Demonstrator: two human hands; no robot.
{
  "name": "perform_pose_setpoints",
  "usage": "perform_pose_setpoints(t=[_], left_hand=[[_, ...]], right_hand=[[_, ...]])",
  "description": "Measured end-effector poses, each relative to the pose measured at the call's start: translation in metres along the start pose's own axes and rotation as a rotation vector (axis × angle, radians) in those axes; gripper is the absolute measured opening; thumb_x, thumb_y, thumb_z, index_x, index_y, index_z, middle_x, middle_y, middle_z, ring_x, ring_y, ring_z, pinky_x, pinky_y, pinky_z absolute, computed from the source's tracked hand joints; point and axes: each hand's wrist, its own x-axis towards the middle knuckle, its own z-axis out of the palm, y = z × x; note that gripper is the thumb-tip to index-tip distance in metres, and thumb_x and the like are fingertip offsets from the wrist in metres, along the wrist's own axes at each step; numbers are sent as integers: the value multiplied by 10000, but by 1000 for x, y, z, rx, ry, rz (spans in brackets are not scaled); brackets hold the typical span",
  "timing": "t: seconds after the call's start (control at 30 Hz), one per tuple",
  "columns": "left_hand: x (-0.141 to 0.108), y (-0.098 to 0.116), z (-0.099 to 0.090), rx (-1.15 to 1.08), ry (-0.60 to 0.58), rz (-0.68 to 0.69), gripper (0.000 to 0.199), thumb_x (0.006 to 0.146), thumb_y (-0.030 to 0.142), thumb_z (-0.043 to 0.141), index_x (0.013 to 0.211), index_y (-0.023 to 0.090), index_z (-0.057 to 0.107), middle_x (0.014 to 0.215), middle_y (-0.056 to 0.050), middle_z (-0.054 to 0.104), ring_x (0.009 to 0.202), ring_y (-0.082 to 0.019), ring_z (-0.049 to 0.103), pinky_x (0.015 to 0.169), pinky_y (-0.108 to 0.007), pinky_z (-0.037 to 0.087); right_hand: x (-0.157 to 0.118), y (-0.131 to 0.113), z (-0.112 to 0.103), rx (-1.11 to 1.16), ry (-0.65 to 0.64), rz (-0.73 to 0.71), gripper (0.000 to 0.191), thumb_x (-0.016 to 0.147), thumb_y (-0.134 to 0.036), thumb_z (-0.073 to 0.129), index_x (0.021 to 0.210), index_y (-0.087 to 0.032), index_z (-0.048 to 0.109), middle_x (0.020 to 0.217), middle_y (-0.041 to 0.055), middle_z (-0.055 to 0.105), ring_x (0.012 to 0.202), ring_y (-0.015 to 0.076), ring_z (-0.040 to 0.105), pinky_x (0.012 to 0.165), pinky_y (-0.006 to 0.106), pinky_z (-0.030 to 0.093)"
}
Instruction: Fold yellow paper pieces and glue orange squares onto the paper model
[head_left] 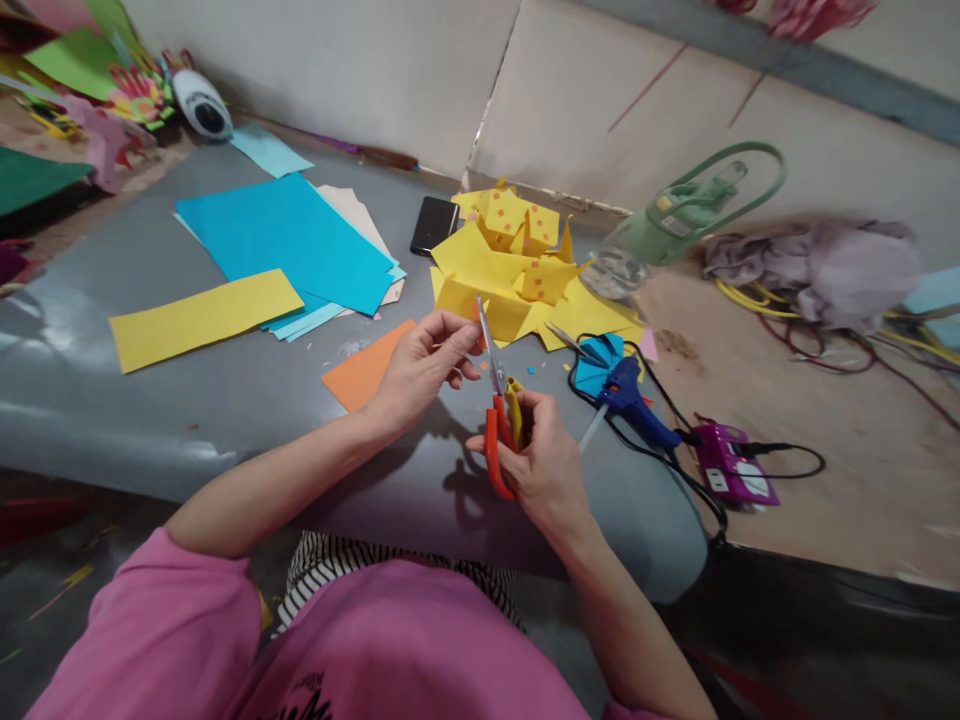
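My right hand (551, 465) grips a pair of scissors (496, 415) with one orange and one yellow handle, blades pointing up and away from me. My left hand (427, 365) is closed in a pinch beside the blade tips, on a small orange paper piece (477, 318) mostly hidden by the fingers. Under the left wrist, an orange paper sheet (367, 368) lies on the grey table. Just beyond the hands sit folded yellow paper pieces (480, 255), some with small orange squares on them.
Blue paper sheets (285, 235) and a yellow strip (202, 318) lie left. A black phone-like object (435, 226) is near the wall. To the right are a blue glue gun (636, 400) with its cord, a purple power socket (731, 463) and a green-topped bottle (652, 225).
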Motion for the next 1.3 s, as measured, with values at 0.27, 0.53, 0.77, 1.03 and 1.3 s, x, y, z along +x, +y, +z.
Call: perform_pose_setpoints(t=[0.27,0.53,0.77,1.03,1.3], left_hand=[[0,1,0,19,14,-6,198,902,338,661,824,181,570,796,36,660,579,-32,630,513,-147,425],[-3,6,-3,72,-114,-125,255,873,401,685,841,183,556,862,5,715,690,-84,711,577,-166,460],[-7,17,0,171,-192,-176,269,892,416,677,851,180,553,884,-16,728,690,-93,717,606,-187,491],[-21,37,8,275,-397,-344,256,861,379,716,801,177,570,788,-34,742,648,-127,725,537,-190,501],[-36,25,21,409,-660,-475,193,868,334,701,798,177,614,747,-28,732,601,-125,711,540,-205,535]], right_hand=[[-2,8,1,104,-26,33,517,724,-632,751,975,-248,512,841,31,718,745,246,681,677,363,485],[2,8,-26,342,-23,82,579,615,-560,845,975,-264,501,790,-45,588,655,151,549,580,289,453],[5,20,-50,141,-44,87,561,616,-526,862,978,-253,532,878,10,669,803,211,646,686,326,503],[-18,21,-68,439,-353,160,537,622,-509,870,948,-243,536,779,-44,577,595,108,524,512,236,444],[-24,12,-52,637,-213,100,554,635,-521,891,948,-251,522,899,-9,648,674,112,573,591,243,494]])
